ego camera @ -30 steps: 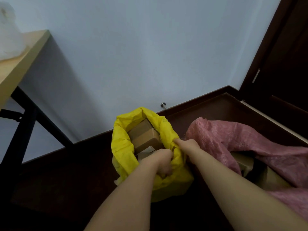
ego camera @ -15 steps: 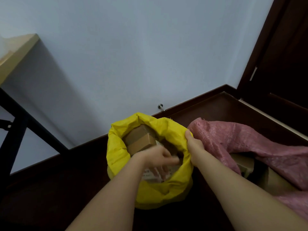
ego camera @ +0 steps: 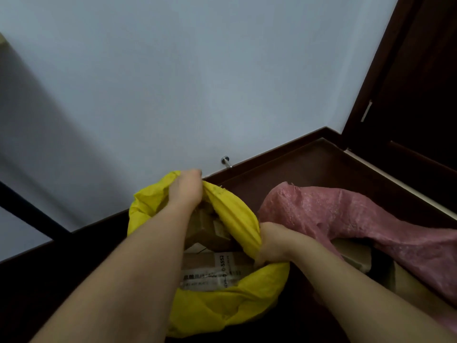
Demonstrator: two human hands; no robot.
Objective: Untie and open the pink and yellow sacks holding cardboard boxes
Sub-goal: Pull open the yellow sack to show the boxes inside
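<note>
yellow sack (ego camera: 222,303) near centre on floor, mouth open, boxes (ego camera: 207,233) exposed | right hand (ego camera: 273,242) grasps right rim, left hand (ego camera: 186,189) grasps far rim, apparently to widen the mouth | pink sack (ego camera: 346,219) right, slumped open over boxes

the yellow sack (ego camera: 232,305) is bright, plain yellow. the pink sack (ego camera: 346,219) is dusty pink with a faint woven sheen. the cardboard boxes (ego camera: 210,233) are brown; one carries a white label (ego camera: 210,276) with dark print. the wall (ego camera: 197,70) is pale blue-grey, the floor (ego camera: 309,164) dark reddish brown.
</note>
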